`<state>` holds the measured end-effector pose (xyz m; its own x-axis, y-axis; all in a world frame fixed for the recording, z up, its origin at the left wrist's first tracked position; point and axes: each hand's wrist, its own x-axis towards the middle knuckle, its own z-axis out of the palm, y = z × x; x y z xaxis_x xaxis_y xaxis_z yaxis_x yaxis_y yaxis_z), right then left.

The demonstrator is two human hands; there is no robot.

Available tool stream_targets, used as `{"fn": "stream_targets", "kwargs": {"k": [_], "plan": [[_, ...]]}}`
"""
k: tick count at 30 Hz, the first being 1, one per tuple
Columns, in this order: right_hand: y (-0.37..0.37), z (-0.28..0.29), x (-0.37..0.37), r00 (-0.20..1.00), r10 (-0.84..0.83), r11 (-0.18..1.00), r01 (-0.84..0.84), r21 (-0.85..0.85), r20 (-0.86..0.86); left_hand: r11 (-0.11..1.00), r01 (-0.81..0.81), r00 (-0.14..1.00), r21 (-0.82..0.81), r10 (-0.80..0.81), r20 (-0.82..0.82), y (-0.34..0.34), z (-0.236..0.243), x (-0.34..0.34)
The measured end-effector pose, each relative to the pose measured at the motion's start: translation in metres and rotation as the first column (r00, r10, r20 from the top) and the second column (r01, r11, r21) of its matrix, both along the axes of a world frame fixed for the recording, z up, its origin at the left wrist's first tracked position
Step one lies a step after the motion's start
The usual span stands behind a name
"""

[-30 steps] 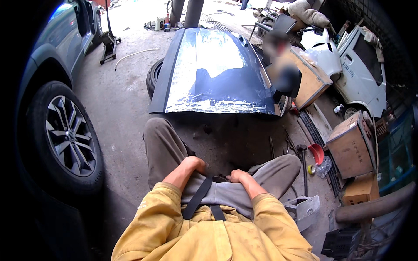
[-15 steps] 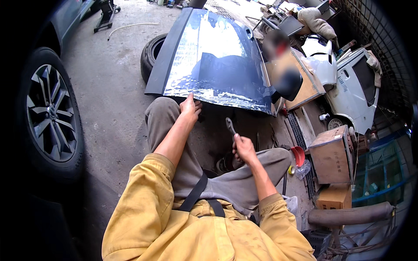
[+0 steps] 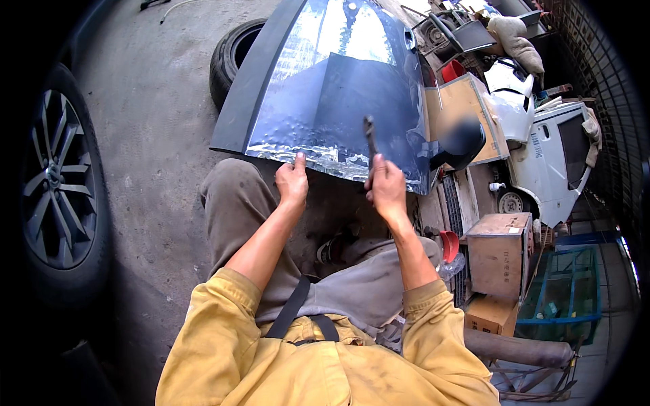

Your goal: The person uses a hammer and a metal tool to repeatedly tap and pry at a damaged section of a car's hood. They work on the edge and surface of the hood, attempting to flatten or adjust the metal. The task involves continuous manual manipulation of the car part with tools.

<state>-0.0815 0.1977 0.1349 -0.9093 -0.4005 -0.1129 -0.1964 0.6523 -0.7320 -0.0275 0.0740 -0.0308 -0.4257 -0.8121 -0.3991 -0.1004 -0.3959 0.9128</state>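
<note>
A dark blue car door (image 3: 338, 101) lies before my knees, its glossy skin dented and ragged along the near edge. My left hand (image 3: 292, 181) is closed on that edge, thumb on top and fingers curled beneath, partly hidden. In my right hand (image 3: 387, 186) is a dark metal wrench (image 3: 370, 139), gripped by its handle. Its head points away from me, above the door's near right part; whether it touches the panel I cannot tell. The black side mirror (image 3: 462, 143) sticks out from the door's right side.
A loose tyre (image 3: 227, 64) sits at the door's far left. Left of me is a car wheel (image 3: 64, 176) with a spoked rim. On the right are wooden boxes (image 3: 497, 247), a red bowl-like thing (image 3: 449, 245), a white vehicle body part (image 3: 548, 159) and a thick brown cylinder (image 3: 521, 347).
My right hand has raised the wrench from below the door's edge to above its surface. My left hand stays on the edge. The view has shifted slightly.
</note>
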Motion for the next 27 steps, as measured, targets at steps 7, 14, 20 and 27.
{"fn": "stream_targets", "kwargs": {"k": [7,14,20,27], "plan": [[0.02,-0.027,0.007,0.953,-0.074,0.981,0.016,0.195,0.294,0.999,0.043,0.998,0.007,-0.043,-0.05,0.013,0.027,0.004],[0.019,-0.016,0.005,0.955,-0.126,0.867,-0.025,-0.498,-0.268,0.999,0.044,0.997,-0.032,-0.046,-0.065,0.011,0.017,0.004],[0.038,-0.014,0.011,0.802,-0.019,0.999,0.032,-0.01,0.597,0.997,0.072,0.991,-0.019,-0.073,-0.112,0.004,0.01,0.014],[0.078,-0.103,0.124,0.54,-0.203,0.703,0.661,-0.262,0.817,0.94,0.268,0.887,0.21,-0.155,-0.435,0.005,0.018,0.019]]}}
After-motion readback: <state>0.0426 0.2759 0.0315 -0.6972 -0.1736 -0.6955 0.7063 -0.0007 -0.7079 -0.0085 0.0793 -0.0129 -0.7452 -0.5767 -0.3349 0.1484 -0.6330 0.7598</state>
